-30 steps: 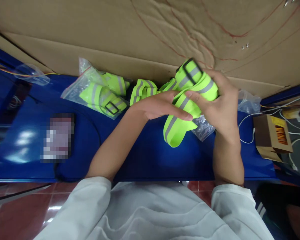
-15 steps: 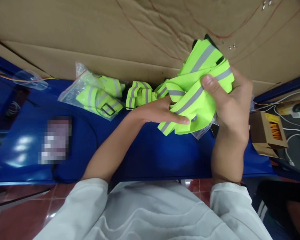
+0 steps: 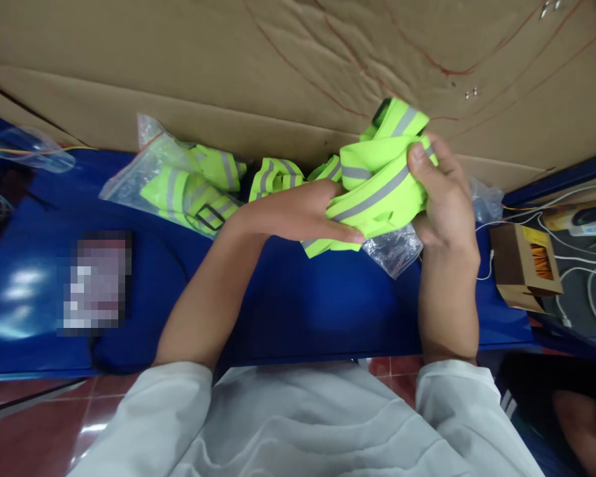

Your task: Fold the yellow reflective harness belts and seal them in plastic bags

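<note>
Neon-yellow fabric strap with grey stripes [image 3: 377, 195], right of frame centre, gripped by fingers of left hand [image 3: 300, 212] and right hand [image 3: 447, 199], above glossy blue table [image 3: 302, 305]

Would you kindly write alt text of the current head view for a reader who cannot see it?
A person's left hand and right hand hold a bunched neon-yellow strap with grey stripes over a blue table. Similar bands lie to the left, some in a clear plastic bag; brown cardboard stands behind.
</note>
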`<state>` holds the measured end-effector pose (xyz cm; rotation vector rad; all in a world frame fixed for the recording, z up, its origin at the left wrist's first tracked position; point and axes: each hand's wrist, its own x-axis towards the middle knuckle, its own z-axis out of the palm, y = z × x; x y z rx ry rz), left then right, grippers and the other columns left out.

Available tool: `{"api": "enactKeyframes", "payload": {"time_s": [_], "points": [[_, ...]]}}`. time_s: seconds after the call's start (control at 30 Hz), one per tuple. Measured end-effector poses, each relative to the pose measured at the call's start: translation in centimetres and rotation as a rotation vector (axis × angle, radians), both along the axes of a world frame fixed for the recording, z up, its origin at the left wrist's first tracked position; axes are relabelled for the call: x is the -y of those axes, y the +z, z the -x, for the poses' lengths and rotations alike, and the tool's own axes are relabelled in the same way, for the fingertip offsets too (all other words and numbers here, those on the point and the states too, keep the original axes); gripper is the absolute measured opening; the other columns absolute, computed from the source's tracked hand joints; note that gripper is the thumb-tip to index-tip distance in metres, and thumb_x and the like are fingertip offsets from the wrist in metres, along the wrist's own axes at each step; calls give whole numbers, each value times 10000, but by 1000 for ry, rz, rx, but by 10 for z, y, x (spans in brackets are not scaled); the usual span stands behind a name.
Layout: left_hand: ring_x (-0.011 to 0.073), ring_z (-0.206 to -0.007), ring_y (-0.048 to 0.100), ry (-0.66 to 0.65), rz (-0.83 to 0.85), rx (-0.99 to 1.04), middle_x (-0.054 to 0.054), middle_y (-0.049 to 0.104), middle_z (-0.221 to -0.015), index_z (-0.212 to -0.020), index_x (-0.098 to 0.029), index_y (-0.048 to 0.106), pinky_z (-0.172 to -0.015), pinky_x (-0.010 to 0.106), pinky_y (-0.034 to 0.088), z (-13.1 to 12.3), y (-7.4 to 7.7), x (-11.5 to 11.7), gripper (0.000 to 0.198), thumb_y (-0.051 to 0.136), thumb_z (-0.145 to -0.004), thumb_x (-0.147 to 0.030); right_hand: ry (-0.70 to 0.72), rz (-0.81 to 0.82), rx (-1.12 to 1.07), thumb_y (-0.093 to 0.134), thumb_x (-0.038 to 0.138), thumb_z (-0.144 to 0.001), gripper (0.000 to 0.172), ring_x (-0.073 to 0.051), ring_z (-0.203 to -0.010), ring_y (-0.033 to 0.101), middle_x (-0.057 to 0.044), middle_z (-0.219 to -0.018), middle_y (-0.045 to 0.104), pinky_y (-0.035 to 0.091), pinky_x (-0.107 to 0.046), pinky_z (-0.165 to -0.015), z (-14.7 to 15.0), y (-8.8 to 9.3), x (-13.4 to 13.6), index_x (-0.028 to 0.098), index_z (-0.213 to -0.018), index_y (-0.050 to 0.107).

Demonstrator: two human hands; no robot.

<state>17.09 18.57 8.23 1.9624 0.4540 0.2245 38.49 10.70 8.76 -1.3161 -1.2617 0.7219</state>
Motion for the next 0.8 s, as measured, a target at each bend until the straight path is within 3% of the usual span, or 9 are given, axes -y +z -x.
{"api": "enactKeyframes", "payload": {"time_s": [0.13, 0.23, 0.4, 0.5, 0.6, 0.7, 0.8], "points": [[250, -984, 729, 64, 47, 27, 17, 770, -1051, -1183, -191, 745, -891, 311, 560, 2, -5, -10, 546, 833, -785, -554, -248, -434, 350, 751, 316, -957, 373, -241, -1323, 649, -52, -1375, 690, 508, -413, -1197, 14, 11, 11, 238, -1312, 664], [235, -995, 725, 38, 88, 36, -2, 765, -1064, -1225, -213, 734, -860, 281, 554, 6, -3, -13, 555, 828, -794, -549, -336, -587, 458, 725, 250, -982, 367, -236, -1366, 631, -55, -1401, 667, 511, -396, -1197, 17, 15, 16, 228, -1343, 664], [187, -838, 682, 160, 27, 34, -4, 712, -847, -1042, -175, 759, -740, 246, 512, 17, 5, -15, 416, 741, -871, -553, -410, -605, 529, 735, 298, -996, 373, -245, -1427, 610, -19, -1423, 666, 476, -409, -1247, 9, 16, 15, 287, -1361, 658], [168, -799, 658, 147, -28, 56, 6, 713, -854, -1016, -172, 759, -694, 233, 493, 18, 5, -17, 387, 754, -867, -529, -420, -580, 560, 733, 297, -994, 368, -264, -1414, 625, -53, -1411, 675, 519, -409, -1210, 10, 17, 16, 257, -1350, 650], [201, -957, 699, 133, -8, 123, 24, 752, -1038, -1138, -192, 735, -784, 236, 538, 17, 1, -17, 416, 777, -856, -495, -408, -557, 589, 696, 281, -1018, 356, -236, -1420, 616, -61, -1427, 667, 523, -387, -1206, 16, 18, 17, 247, -1364, 623], [273, -1243, 669, 108, 20, 175, 64, 710, -1339, -1325, -219, 660, -976, 287, 561, 14, -3, -17, 636, 864, -780, -476, -342, -578, 526, 698, 263, -1017, 362, -215, -1411, 609, -66, -1430, 659, 504, -375, -1227, 20, 15, 16, 225, -1369, 623], [319, -1394, 600, 115, 50, 184, 72, 680, -1410, -1403, -225, 611, -1125, 372, 522, 6, -5, -12, 773, 898, -734, -483, -303, -542, 586, 652, 374, -1043, 390, -225, -1449, 584, -10, -1471, 614, 491, -406, -1253, 21, 8, 15, 344, -1422, 566]]}}
